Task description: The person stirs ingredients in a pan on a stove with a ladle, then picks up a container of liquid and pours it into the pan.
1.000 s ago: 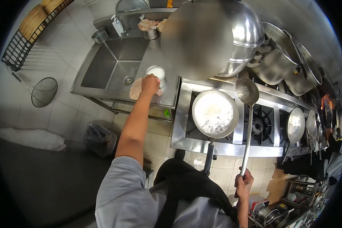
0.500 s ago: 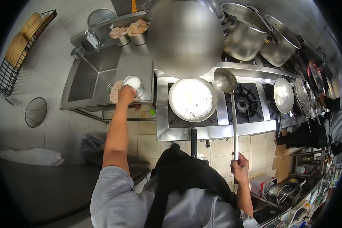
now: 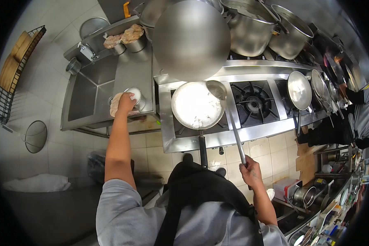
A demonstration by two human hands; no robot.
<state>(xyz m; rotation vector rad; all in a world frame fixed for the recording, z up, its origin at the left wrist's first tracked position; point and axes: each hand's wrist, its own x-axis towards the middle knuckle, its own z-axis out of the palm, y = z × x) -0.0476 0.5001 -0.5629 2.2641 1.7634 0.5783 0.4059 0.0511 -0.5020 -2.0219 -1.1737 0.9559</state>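
My left hand (image 3: pixel 126 103) reaches over the near rim of a small metal container (image 3: pixel 139 104) with white contents. Its fingers are curled together at those contents; what is between them I cannot make out. A cloth (image 3: pixel 115 106) lies beside the container. My right hand (image 3: pixel 251 172) is wrapped round the long handle of a ladle (image 3: pixel 235 131). The ladle's bowl hangs over the right edge of a frying pan (image 3: pixel 178 117) on the stove. Bright white fills the pan, and glare hides its detail. The pan's black handle points towards me.
Left of the counter is a sink (image 3: pixel 86 92). Two metal containers (image 3: pixel 136 44) topped with bagged food stand at the back. Large stockpots (image 3: pixel 250 37) line the rear of the stove. An uncovered burner (image 3: pixel 254 104) and another pan (image 3: pixel 299 90) are to the right, near another person (image 3: pixel 336 127).
The ladle's bowl has moved left from beside the pan to over its right edge. My left hand now reaches further over the container's contents. The whole view has shifted slightly.
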